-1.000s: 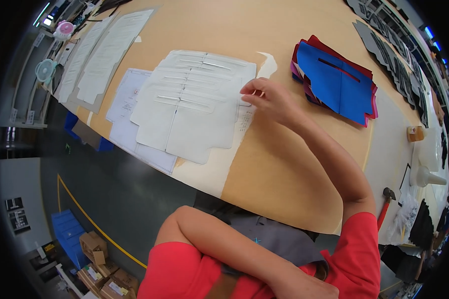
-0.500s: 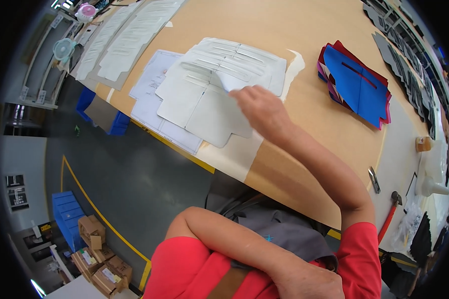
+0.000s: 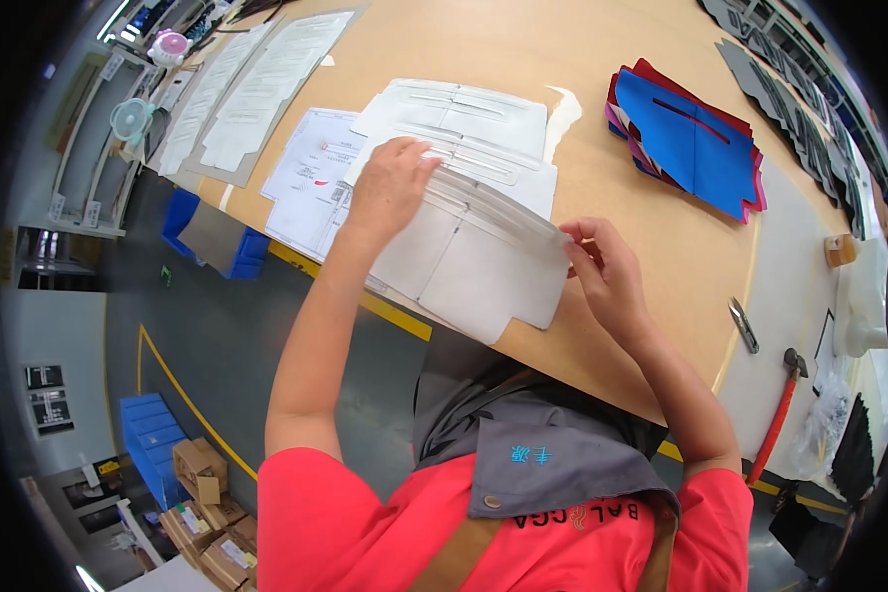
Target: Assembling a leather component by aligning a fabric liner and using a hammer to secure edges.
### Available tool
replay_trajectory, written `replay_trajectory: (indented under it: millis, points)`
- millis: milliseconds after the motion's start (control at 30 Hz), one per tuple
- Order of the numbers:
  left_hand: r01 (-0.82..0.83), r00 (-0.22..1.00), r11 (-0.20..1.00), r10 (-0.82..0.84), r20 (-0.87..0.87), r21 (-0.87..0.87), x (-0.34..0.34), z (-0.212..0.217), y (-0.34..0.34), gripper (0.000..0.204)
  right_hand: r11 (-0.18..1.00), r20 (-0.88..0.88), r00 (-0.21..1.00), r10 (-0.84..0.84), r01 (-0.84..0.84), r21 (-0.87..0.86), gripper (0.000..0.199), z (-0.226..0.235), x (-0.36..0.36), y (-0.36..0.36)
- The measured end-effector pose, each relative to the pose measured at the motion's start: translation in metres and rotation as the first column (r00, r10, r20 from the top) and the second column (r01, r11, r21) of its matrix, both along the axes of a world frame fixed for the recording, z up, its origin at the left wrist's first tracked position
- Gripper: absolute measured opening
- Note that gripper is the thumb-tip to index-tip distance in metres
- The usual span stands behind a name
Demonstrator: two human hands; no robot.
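Note:
A whitish, notched flat panel with slots along its far side is lifted and tilted at the table's near edge. At its far left corner, my left hand grips it with bent fingers. My right hand pinches the right corner between thumb and fingers. Beneath and beyond it lie similar white slotted panels. To the left, partly under these panels, is a printed white sheet of matching outline.
Blue and red cut pieces are stacked at the right. A box cutter and a red-handled hammer lie near the right edge. More white panels rest far left. A torn paper scrap lies behind the panels.
My left hand has come up from near my body onto the panel. My right hand has shifted right to the panel's corner. The top panel is now raised and drawn toward me.

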State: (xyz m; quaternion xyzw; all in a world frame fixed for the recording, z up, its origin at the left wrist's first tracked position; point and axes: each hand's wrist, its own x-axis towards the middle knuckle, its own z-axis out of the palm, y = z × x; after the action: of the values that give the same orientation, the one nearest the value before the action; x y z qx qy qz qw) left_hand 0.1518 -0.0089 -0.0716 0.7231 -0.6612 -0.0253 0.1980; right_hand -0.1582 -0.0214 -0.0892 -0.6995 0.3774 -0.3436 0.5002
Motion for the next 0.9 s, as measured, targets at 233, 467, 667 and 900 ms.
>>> replay_trajectory:
  millis: [233,467,667,900]
  points:
    - [-0.053,0.998,0.998,0.051,0.035,0.033,0.031,-0.033,-0.002,0.052,0.920,0.009,0.960,-0.279,0.265,0.288,0.030,0.002,-0.126,0.029]
    - [0.499,0.851,0.859,-0.511,-0.124,-0.115,-0.119,-0.016,0.031,0.044,0.920,-0.439,0.894,-0.095,0.247,0.303,0.033,0.029,-0.178,0.014]
    - [0.645,0.758,0.760,-0.649,-0.059,-0.081,-0.171,-0.034,0.043,0.053,0.981,-0.509,0.860,-0.040,0.131,0.143,0.025,0.023,-0.105,-0.025]
    - [0.574,0.819,0.818,-0.573,0.038,-0.045,-0.170,-0.033,0.031,0.059,0.992,-0.406,0.906,-0.122,0.100,-0.073,0.015,0.007,-0.083,-0.024]
